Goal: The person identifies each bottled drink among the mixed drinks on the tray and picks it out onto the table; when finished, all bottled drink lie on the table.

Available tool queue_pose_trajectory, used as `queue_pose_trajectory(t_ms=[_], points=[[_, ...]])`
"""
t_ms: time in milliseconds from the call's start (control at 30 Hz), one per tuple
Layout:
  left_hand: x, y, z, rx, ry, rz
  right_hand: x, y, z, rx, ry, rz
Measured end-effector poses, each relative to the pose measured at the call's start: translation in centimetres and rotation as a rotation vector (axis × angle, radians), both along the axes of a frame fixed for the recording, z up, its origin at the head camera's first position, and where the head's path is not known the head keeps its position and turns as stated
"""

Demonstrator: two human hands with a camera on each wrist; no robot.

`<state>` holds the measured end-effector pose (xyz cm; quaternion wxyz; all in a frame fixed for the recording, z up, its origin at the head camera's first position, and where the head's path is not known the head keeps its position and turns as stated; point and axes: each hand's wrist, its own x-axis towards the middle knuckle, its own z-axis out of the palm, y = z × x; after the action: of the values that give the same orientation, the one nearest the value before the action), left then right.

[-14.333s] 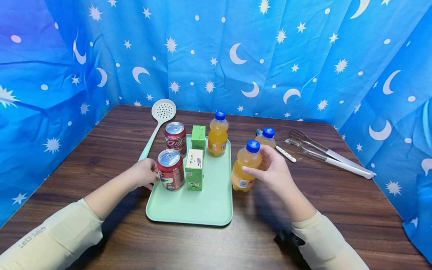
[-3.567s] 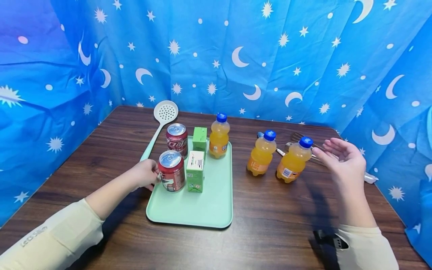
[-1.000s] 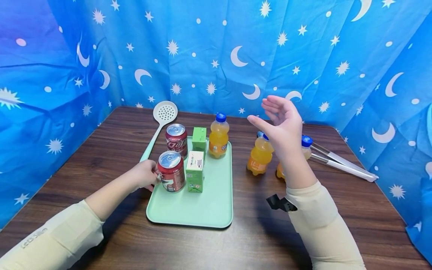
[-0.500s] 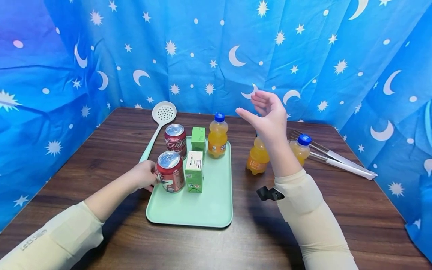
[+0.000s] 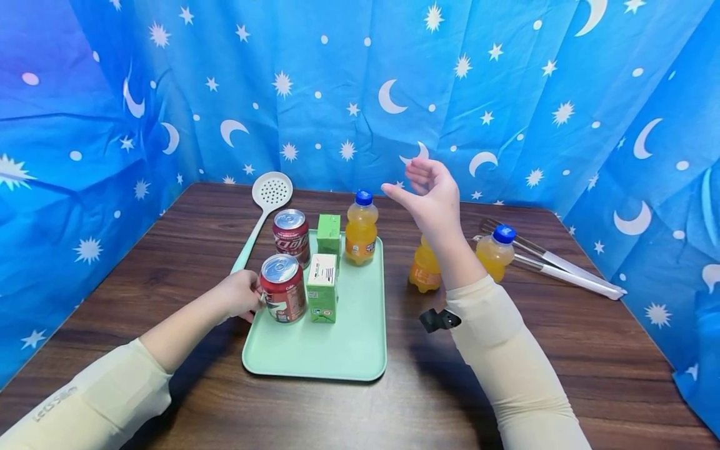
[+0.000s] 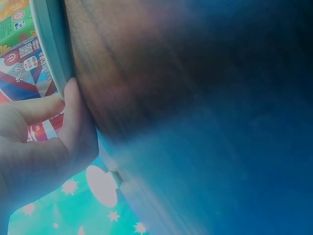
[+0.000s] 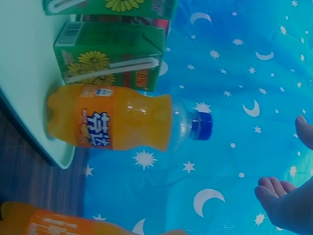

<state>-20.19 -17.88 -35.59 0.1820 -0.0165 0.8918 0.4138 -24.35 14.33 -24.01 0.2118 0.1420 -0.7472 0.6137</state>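
On the mint tray (image 5: 315,364) stand two cola cans, front (image 5: 284,297) and rear (image 5: 291,236), two green drink cartons, front (image 5: 322,300) and rear (image 5: 329,234), and an orange soda bottle (image 5: 361,237). My left hand (image 5: 242,295) pinches the tray's left rim between thumb and fingers, as the left wrist view shows. Raised in the air, my right hand (image 5: 434,203) holds nothing, thumb spread from the fingers, to the right of the tray bottle's blue cap. Right of the tray are two more soda bottles, one (image 5: 424,272) partly behind my right wrist, another (image 5: 496,253) farther right.
A slotted skimmer (image 5: 272,191) lies left of the tray, its handle running toward my left hand. Metal tongs (image 5: 568,270) lie at the right, beyond the bottles. A blue star-and-moon curtain (image 5: 337,94) borders the dark wooden table (image 5: 382,415).
The soda bottle my right hand held beside the tray is released and stands farther right. Since then, that hand has moved left, toward the tray bottle. My left hand stays at the rim.
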Motion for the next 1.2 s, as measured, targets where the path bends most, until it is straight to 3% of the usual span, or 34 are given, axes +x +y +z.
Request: queue_pose_trajectory(t_ms=[933,1200], points=[[0.1,0.0,0.2,-0.006,0.004,-0.002,-1.2,-2.2,-3.4,0.151,-0.16,-0.056],[0.3,0.1,0.4,0.007,0.002,-0.006,-1.5,-2.5,-4.1,0.144,-0.203,-0.043]])
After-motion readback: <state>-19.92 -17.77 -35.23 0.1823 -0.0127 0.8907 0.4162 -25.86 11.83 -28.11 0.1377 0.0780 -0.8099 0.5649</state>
